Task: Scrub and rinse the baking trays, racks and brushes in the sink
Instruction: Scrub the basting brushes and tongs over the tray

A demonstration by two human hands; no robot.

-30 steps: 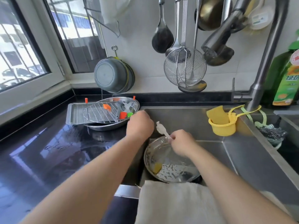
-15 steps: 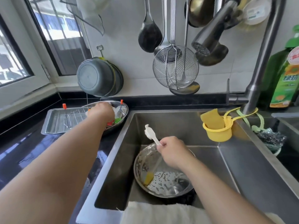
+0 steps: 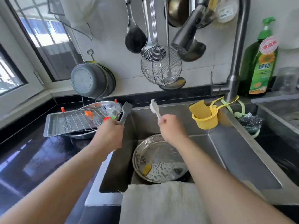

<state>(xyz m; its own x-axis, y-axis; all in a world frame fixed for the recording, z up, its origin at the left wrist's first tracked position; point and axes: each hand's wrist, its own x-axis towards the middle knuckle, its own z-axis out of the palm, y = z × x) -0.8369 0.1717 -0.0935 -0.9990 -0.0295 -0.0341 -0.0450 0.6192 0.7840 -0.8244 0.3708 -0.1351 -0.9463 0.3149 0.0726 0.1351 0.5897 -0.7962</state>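
My left hand (image 3: 110, 133) grips a grey silicone brush (image 3: 125, 111) over the sink's left edge, bristles pointing up. A white brush (image 3: 155, 109) is held upright in my right hand (image 3: 172, 129), above a round steel pan (image 3: 140, 152) that lies in the sink (image 3: 226, 152). Soapy residue and a yellow-tipped brush (image 3: 148, 168) lie in that pan. On the counter to the left sits a rectangular baking tray (image 3: 51, 126) with a wire rack (image 3: 77, 120) on it, leaning over a round steel tray (image 3: 110, 105).
A white towel (image 3: 161, 202) drapes over the sink's front edge. A yellow holder with a sponge (image 3: 203, 118) hangs at the faucet (image 3: 234, 75). Utensils and a wire skimmer (image 3: 161, 65) hang above the sink. A green detergent bottle (image 3: 260, 65) stands at right, steel wool (image 3: 250, 122) beside it.
My left hand reached into the trays on the counter and came back toward the sink holding the grey brush. My right hand lifted the white brush higher above the pan.
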